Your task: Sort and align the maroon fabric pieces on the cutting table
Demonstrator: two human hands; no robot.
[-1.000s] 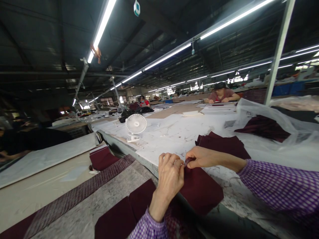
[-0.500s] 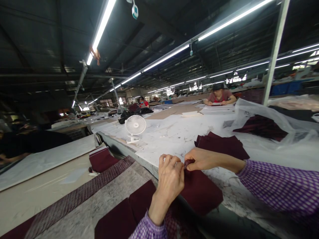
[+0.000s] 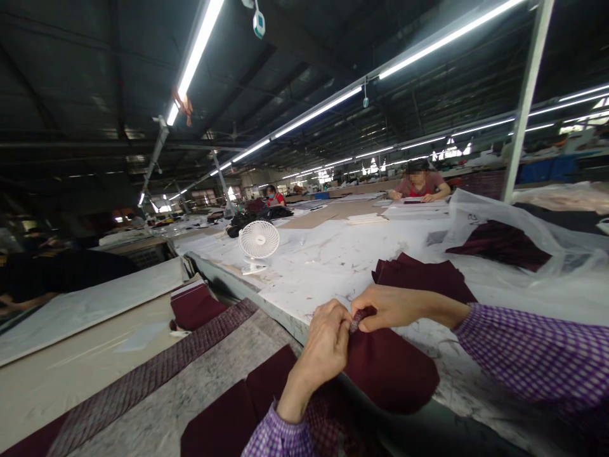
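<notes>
A maroon fabric piece (image 3: 390, 371) hangs from my two hands over the near edge of the white table. My right hand (image 3: 380, 308) pinches its upper edge, where a bit of speckled, lighter underside is turned up between thumb and fingers. Close against it, my left hand (image 3: 326, 339) has its fingers curled onto the same edge; the fingertips are partly hidden. Just beyond my right hand lies a stack of maroon fabric pieces (image 3: 423, 276). To the lower left, more maroon panels (image 3: 238, 406) rest on a grey mottled surface.
A small white fan (image 3: 259, 241) stands on the white table (image 3: 328, 254). Clear plastic with dark maroon cloth (image 3: 504, 244) lies at the right. A folded maroon bundle (image 3: 197, 304) sits left, beside a long patterned strip (image 3: 157, 374). A co-worker (image 3: 419, 184) leans over the far table.
My left hand has tipped lower, with its fingers drawn in closer to the right hand. The hanging fabric has swung slightly right, and more of its speckled turned-up edge shows.
</notes>
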